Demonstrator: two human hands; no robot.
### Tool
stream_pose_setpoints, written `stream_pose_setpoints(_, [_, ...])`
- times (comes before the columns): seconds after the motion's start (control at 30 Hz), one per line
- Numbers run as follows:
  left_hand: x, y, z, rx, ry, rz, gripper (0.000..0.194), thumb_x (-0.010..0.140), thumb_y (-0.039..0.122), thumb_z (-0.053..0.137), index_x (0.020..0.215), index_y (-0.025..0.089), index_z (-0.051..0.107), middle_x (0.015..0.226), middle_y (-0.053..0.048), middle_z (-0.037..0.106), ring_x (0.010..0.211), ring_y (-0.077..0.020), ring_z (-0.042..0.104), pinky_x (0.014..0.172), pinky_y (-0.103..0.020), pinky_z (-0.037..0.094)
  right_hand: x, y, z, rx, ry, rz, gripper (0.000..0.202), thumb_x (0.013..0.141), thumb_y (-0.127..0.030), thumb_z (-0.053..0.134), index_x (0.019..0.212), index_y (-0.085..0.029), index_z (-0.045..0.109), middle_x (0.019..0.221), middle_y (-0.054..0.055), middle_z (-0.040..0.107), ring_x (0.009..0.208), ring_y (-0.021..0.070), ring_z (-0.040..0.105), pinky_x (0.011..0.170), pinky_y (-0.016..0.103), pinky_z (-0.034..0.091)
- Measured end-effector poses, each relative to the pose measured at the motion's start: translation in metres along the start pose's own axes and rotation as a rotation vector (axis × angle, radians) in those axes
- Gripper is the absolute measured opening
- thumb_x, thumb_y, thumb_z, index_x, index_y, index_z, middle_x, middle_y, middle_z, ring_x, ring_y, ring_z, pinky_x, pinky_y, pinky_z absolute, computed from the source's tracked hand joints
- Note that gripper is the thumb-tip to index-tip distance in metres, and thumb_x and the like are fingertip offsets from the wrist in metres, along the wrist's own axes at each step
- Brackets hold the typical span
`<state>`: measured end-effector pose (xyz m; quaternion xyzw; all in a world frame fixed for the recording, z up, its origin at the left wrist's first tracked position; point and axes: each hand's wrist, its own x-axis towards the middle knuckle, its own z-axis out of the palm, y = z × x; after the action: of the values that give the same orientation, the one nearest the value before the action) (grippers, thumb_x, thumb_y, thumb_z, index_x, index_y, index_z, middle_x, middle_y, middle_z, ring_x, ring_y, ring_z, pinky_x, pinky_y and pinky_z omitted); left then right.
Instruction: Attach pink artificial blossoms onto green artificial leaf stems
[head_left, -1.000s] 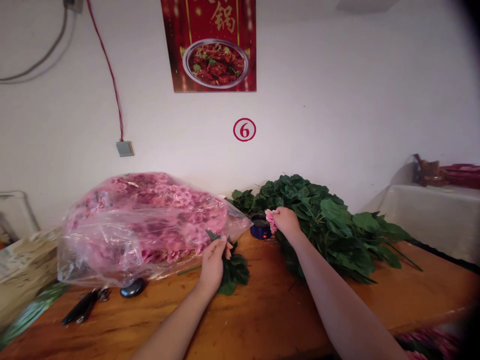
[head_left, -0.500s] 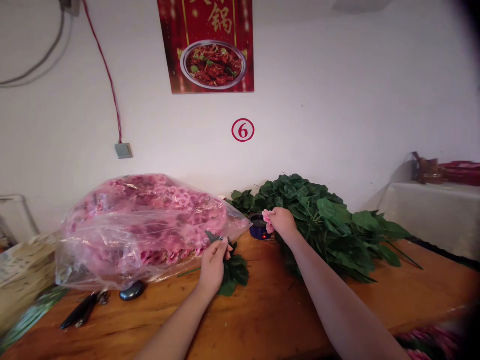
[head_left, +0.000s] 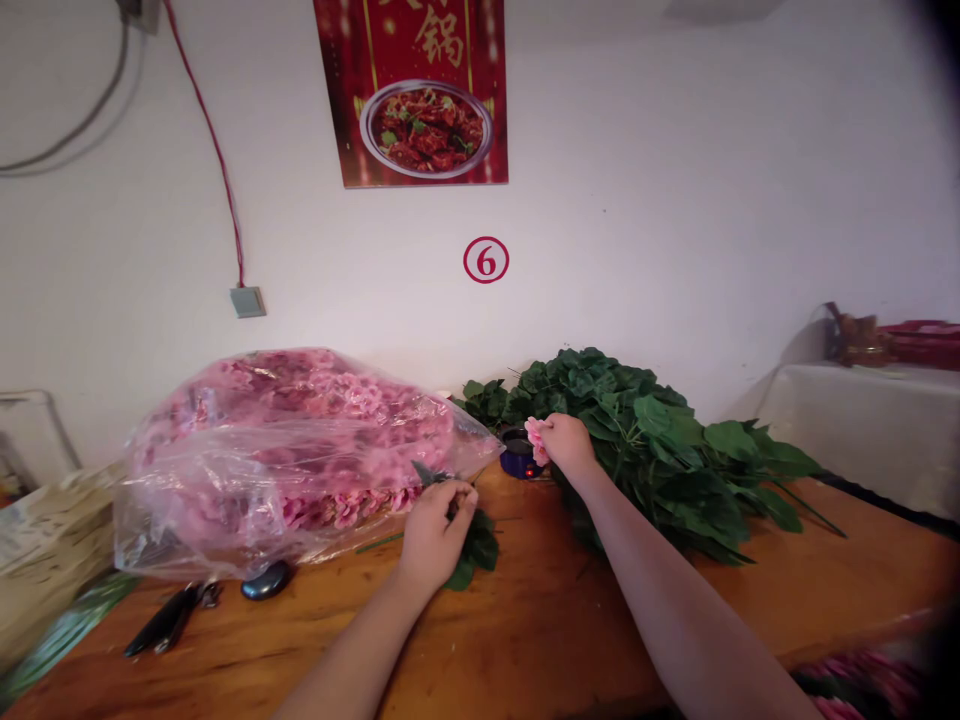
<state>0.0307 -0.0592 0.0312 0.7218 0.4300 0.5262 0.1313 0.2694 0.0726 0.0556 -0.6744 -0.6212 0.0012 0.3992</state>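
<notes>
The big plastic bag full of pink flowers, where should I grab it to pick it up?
Probably at the pinched, pointed end of the plastic bag, coming from its right side. There the film narrows to a loose corner near the left hand, so fingers can bunch it without squashing the flowers. The rest bulges rounded and slippery.

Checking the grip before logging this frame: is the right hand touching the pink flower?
Touching. The head view shows the right hand closed around the pink flower, whose petals stick out from the fingers beside the small blue pot.

A red circled "6" (head_left: 486,260) marks the wall; the poster (head_left: 417,90) shows "锅".
</notes>
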Motion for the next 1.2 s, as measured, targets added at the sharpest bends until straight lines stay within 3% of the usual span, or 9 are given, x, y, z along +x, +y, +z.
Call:
stream_pose_setpoints(0.1, [0.002, -0.002, -0.003, 0.26, -0.113, 0.087, 0.024, 0.079, 0.028, 0.055, 0.1, 0.024, 0.065, 0.084, -0.006, 0.062, 0.085, -0.0231, 0.054, 0.079, -0.034, 0.039, -0.001, 0.002, -0.003, 0.035, 0.064, -0.005, 0.042, 0.082, -0.043, 0.047, 0.052, -0.017, 0.058, 0.054, 0.005, 0.061, 0.052, 0.0131, 0.052, 0.046, 0.023, 0.026])
stream_pose_setpoints(0.3, [0.002, -0.022, -0.003, 0.53, -0.264, 0.09, 0.024, 0.072, 0.02, 0.059, 0.093, 0.025, 0.07, 0.09, -0.007, 0.064, 0.091, -0.0241, 0.054, 0.082, -0.035, 0.039, -0.005, 0.004, -0.013, 0.171, 0.06, 0.032, 0.042, 0.08, -0.042, 0.049, 0.047, -0.017, 0.053, 0.046, 0.003, 0.054, 0.046, 0.0131, 0.048, 0.045, 0.025, 0.026])
stream_pose_setpoints(0.43, [0.001, -0.026, -0.004, 0.546, -0.321, 0.054, 0.026, 0.072, 0.023, 0.06, 0.096, 0.027, 0.07, 0.092, -0.007, 0.065, 0.092, -0.0244, 0.056, 0.082, -0.034, 0.039, -0.005, 0.005, -0.015, 0.132, 0.049, 0.032, 0.041, 0.079, -0.042, 0.05, 0.047, -0.017, 0.055, 0.049, 0.005, 0.056, 0.048, 0.0145, 0.049, 0.044, 0.026, 0.025])
stream_pose_setpoints(0.63, [0.002, -0.024, -0.005, 0.458, -0.296, 0.057, 0.021, 0.08, 0.034, 0.055, 0.093, 0.026, 0.07, 0.089, -0.008, 0.064, 0.088, -0.0239, 0.057, 0.078, -0.033, 0.038, -0.005, 0.008, -0.019, 0.066, -0.007, 0.044, 0.039, 0.078, -0.042, 0.051, 0.051, -0.015, 0.061, 0.056, 0.008, 0.063, 0.051, 0.0143, 0.052, 0.045, 0.025, 0.025])
stream_pose_setpoints(0.87, [0.005, -0.029, -0.006, 0.515, -0.307, 0.111, 0.027, 0.087, 0.036, 0.046, 0.082, 0.022, 0.068, 0.082, -0.008, 0.062, 0.082, -0.0217, 0.056, 0.074, -0.032, 0.037, -0.004, 0.012, -0.029, 0.087, -0.115, 0.061, 0.03, 0.073, -0.029, 0.051, 0.048, -0.015, 0.06, 0.05, 0.007, 0.061, 0.048, 0.0129, 0.051, 0.044, 0.024, 0.025])
stream_pose_setpoints(1.03, [0.007, -0.031, -0.008, 0.51, -0.278, 0.137, 0.024, 0.086, 0.034, 0.048, 0.077, 0.02, 0.065, 0.08, -0.008, 0.062, 0.081, -0.0219, 0.055, 0.075, -0.032, 0.038, -0.006, 0.008, -0.023, 0.422, -0.16, 0.081, 0.027, 0.07, -0.03, 0.051, 0.048, -0.015, 0.056, 0.045, 0.003, 0.056, 0.045, 0.0116, 0.049, 0.043, 0.021, 0.028])
stream_pose_setpoints(1.2, [0.009, -0.027, -0.013, 0.397, -0.286, 0.113, 0.022, 0.085, 0.032, 0.049, 0.074, 0.019, 0.063, 0.077, -0.007, 0.062, 0.076, -0.0204, 0.056, 0.07, -0.03, 0.038, -0.013, -0.005, -0.011, 0.85, -0.323, 0.125, 0.014, 0.061, -0.025, 0.056, 0.052, -0.016, 0.05, 0.042, -0.003, 0.046, 0.038, 0.0072, 0.04, 0.038, 0.019, 0.025])
